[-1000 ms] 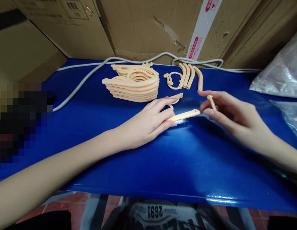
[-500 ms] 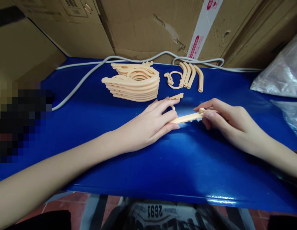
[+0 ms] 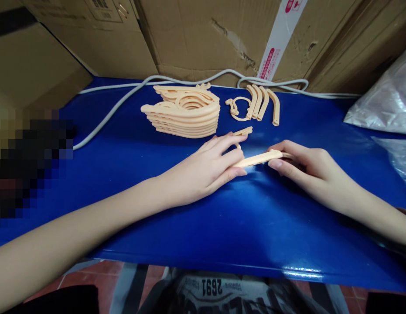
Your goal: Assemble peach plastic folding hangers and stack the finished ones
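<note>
Head view, left hand (image 3: 209, 168) holding bar (image 3: 260, 158), right hand (image 3: 307, 165) pinching end piece (image 3: 287, 155), table's front edge (image 3: 222, 271) well apart

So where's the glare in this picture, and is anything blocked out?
Head view: glare brightens the blue table near its front edge at lower right, and beneath the beige strip between the hands; head view, far left: coarse squares mask a dark area.
</note>
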{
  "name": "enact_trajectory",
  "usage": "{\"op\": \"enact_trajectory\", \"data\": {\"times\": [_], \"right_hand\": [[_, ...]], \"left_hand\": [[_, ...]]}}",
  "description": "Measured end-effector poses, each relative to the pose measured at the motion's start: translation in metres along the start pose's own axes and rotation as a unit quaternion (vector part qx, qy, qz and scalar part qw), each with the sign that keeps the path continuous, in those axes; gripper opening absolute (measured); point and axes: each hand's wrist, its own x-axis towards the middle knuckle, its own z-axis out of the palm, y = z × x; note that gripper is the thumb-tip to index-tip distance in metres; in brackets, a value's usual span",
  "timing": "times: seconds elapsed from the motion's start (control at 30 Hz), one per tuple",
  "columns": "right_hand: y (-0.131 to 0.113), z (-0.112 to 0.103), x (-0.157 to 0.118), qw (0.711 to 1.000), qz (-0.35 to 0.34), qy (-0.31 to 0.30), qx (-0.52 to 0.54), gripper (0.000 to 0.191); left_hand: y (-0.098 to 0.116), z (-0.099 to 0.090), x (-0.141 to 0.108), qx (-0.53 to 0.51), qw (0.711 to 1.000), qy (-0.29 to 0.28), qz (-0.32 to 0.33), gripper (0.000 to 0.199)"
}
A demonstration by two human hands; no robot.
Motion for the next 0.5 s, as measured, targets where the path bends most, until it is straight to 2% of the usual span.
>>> {"op": "enact_trajectory", "data": {"times": [0.2, 0.5], "right_hand": [[0.0025, 0.0020, -0.0006, 1.000, 0.004, 0.004, 0.013, 0.029], [0.0031, 0.0006, 0.0006, 0.998, -0.042, -0.021, -0.030, 0.027]], "left_hand": [[-0.0015, 0.0014, -0.0008, 0.017, 1.000, 0.000, 0.009, 0.029], [-0.0014, 0.0017, 0.0003, 0.039, 0.999, -0.014, 0.012, 0.029]]}}
